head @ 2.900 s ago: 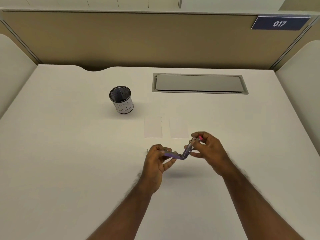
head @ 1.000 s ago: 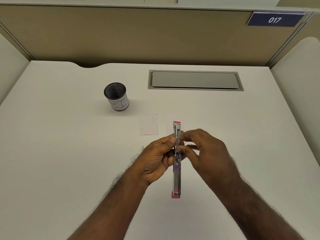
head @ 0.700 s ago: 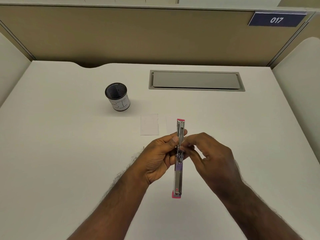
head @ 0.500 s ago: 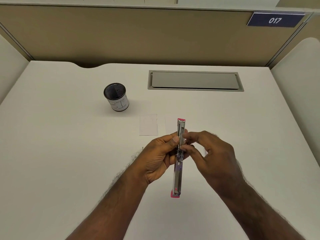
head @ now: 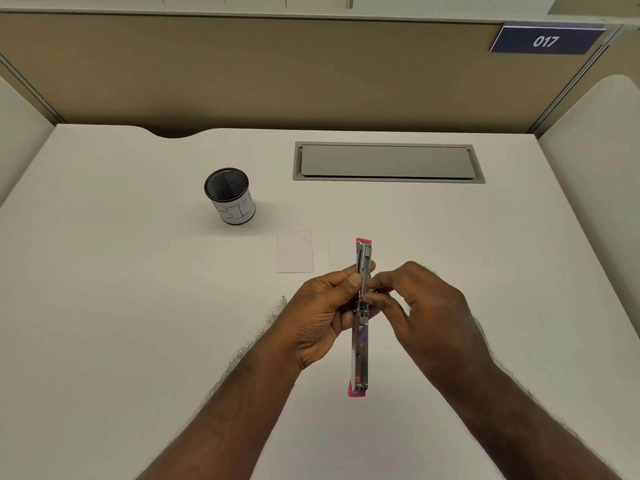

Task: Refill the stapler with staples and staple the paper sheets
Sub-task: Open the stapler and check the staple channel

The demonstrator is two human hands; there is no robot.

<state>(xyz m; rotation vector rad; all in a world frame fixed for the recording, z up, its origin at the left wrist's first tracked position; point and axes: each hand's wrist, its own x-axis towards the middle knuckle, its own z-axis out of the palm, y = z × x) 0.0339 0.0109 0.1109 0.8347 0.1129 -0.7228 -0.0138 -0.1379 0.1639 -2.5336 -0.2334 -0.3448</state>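
White desk (head: 121, 306), tan partition (head: 242, 71), sign (head: 545, 40) reading 017.

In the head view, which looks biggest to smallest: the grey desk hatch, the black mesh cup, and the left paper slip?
1. Grey desk hatch
2. Black mesh cup
3. Left paper slip, only slightly smaller than the cup, so that order is unsure.
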